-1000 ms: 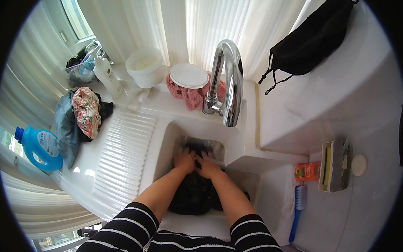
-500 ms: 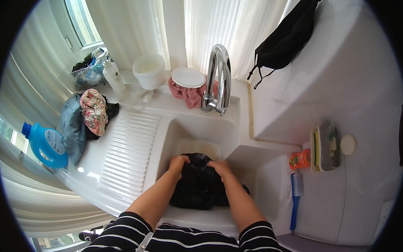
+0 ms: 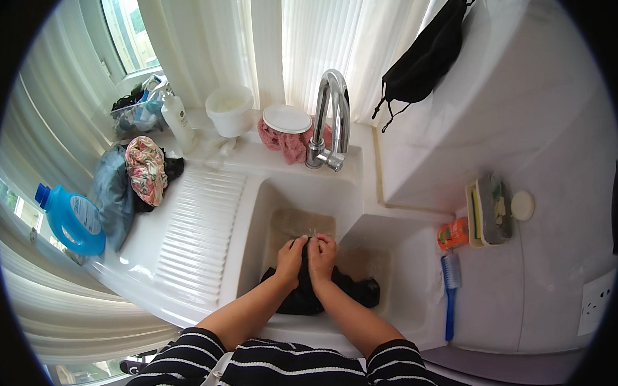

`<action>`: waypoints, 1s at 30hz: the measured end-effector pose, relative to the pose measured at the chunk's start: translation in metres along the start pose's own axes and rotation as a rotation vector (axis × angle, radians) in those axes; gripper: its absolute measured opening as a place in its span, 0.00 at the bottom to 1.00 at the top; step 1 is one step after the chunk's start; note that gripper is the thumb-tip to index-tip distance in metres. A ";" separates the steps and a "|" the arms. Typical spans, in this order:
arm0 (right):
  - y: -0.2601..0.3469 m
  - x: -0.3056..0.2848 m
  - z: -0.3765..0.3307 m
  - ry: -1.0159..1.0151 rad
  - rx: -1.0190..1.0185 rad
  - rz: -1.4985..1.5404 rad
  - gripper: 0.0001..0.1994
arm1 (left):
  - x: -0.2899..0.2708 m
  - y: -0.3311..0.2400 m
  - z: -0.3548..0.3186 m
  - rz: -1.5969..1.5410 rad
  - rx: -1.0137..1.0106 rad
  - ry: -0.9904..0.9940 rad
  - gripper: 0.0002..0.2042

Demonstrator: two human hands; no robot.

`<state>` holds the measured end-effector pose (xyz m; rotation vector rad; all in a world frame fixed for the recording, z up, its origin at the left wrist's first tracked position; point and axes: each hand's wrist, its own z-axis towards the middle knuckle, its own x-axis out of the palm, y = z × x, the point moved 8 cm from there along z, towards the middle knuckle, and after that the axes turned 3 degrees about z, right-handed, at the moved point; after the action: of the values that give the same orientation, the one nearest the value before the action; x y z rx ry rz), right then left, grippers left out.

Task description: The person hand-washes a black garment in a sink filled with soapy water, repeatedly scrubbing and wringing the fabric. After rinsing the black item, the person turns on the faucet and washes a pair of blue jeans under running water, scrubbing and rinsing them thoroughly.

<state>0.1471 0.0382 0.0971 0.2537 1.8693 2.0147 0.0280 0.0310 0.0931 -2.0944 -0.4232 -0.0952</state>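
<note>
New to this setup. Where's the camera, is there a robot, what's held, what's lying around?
No robot: just a person's bare hands. The camera is the left of two fisheyes worn on the head, looking down, so edges bend and picture left is the person's left. The left hand and right hand grip wet black cloth bunched between them in a white sink. Behind it stands a chrome faucet. Left of the basin: a ribbed washboard, floral cloth and blue bottle. Right: a blue brush.
</note>
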 end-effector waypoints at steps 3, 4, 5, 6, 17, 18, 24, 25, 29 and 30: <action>0.041 0.019 -0.042 0.102 -0.297 -0.126 0.12 | -0.026 -0.002 0.021 0.208 0.079 -0.044 0.21; 0.034 0.025 -0.043 0.157 -0.241 -0.089 0.13 | -0.029 0.005 0.022 0.124 0.072 -0.051 0.18; 0.010 0.023 -0.032 0.123 -0.080 -0.095 0.13 | -0.030 0.012 0.020 0.040 0.065 -0.059 0.16; -0.016 0.016 -0.014 0.078 0.080 -0.107 0.14 | -0.021 0.015 0.013 -0.004 0.061 -0.058 0.15; -0.018 0.008 0.000 0.028 0.031 -0.139 0.12 | -0.003 0.017 0.004 0.012 -0.121 -0.020 0.15; -0.026 -0.004 0.014 0.027 0.159 -0.246 0.10 | 0.002 0.016 0.005 0.040 -0.083 0.023 0.15; 0.060 0.019 -0.042 0.075 -0.411 -0.076 0.09 | -0.021 0.030 0.035 -0.058 -0.078 0.104 0.14; 0.065 0.023 -0.045 0.127 -0.429 -0.030 0.08 | -0.019 0.028 0.031 -0.088 -0.108 0.147 0.13; -0.037 -0.003 0.014 0.076 -0.049 -0.116 0.19 | -0.005 0.025 0.000 0.137 -0.250 0.027 0.19; -0.064 -0.010 0.018 0.091 -0.086 -0.195 0.22 | -0.001 0.022 0.000 0.310 -0.246 0.046 0.19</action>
<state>0.1731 0.0538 0.0366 -0.0430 1.7784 1.9963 0.0343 0.0204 0.0755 -2.3700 -0.0562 -0.0126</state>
